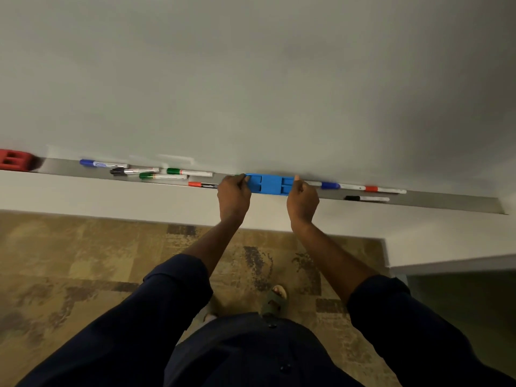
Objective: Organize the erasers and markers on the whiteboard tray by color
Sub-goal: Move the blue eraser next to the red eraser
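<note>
A blue eraser [269,185] lies on the metal whiteboard tray [446,201] in the middle. My left hand [234,195] grips its left end and my right hand [302,198] grips its right end. A red eraser [15,160] sits at the tray's far left. Left of my hands lie a blue marker [102,163], a black marker [134,171], two green markers [190,172] [162,176] and a red marker [202,184]. To the right lie a blue marker [342,186], a red marker [385,189] and a black marker [366,198].
The whiteboard [251,79] rises behind the tray. Below the tray is a pale wall strip, then patterned carpet [83,261]. A wall corner and ledge [446,263] stand at the right. My sandalled foot [275,298] is on the carpet.
</note>
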Motion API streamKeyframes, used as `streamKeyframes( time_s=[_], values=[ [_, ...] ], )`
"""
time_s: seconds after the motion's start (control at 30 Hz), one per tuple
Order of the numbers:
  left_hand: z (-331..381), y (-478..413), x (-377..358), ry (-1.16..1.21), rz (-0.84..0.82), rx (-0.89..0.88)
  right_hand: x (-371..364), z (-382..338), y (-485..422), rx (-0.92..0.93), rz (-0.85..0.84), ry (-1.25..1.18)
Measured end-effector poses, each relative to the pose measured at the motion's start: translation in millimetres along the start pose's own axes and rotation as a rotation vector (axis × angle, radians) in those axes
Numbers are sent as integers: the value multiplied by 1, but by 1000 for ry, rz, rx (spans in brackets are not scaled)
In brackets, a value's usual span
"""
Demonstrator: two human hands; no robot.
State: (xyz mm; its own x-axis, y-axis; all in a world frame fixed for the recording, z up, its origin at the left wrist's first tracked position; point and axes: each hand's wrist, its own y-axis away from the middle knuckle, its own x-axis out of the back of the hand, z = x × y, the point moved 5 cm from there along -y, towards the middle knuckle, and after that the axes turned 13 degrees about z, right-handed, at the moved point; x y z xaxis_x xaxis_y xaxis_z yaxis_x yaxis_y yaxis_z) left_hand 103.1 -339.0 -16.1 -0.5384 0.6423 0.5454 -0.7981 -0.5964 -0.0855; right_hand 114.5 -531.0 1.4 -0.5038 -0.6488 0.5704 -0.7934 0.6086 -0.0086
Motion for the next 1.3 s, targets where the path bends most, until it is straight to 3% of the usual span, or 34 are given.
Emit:
streamKeyframes(
  time_s=[0.27,0.47,1.03,1.3],
  values=[
    [-63,-68,97,-71,37,46,-83,-67,88,35,-155,17],
    [-107,-112,170,-123,96,32,-150,-107,149,-65,-302,-5],
    [-192,-227,305,-313,317,295,-303,-215,256,-50,-785,64],
    [-234,-268,342,-326,322,290,-350,-234,303,-323,-959,34]
  ],
)
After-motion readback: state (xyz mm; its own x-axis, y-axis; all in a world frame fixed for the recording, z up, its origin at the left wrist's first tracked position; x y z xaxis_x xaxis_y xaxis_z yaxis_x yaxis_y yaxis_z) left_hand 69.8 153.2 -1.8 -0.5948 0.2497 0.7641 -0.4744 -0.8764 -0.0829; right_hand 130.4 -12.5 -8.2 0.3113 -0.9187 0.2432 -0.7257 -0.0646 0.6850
